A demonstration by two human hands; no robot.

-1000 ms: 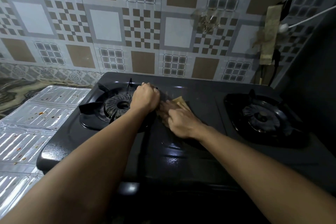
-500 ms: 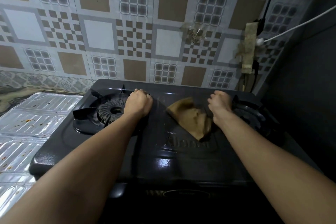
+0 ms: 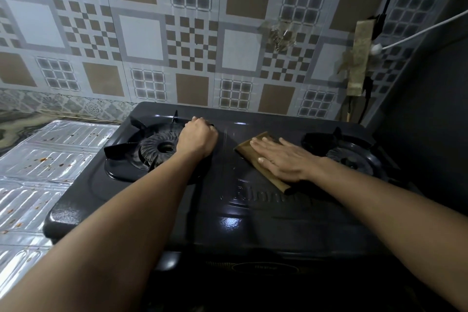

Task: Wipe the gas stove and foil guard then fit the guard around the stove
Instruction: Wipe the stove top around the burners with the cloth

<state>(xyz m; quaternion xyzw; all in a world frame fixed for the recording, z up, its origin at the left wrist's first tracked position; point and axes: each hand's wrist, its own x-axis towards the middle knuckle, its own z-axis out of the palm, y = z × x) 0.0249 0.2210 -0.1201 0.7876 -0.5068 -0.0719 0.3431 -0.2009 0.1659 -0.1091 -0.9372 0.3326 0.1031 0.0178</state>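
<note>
Head view: right hand flat on cloth; left hand, fingers curled, grip contents unclear, on stove.

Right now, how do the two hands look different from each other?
The left hand is curled into a fist at the edge of the left burner; the right hand lies flat with straight fingers. The right hand presses a brown cloth on the middle of the stove; the left hand has no cloth. Both hands are on the stove top.

The countertop carries the gas stove and foil guard.
</note>
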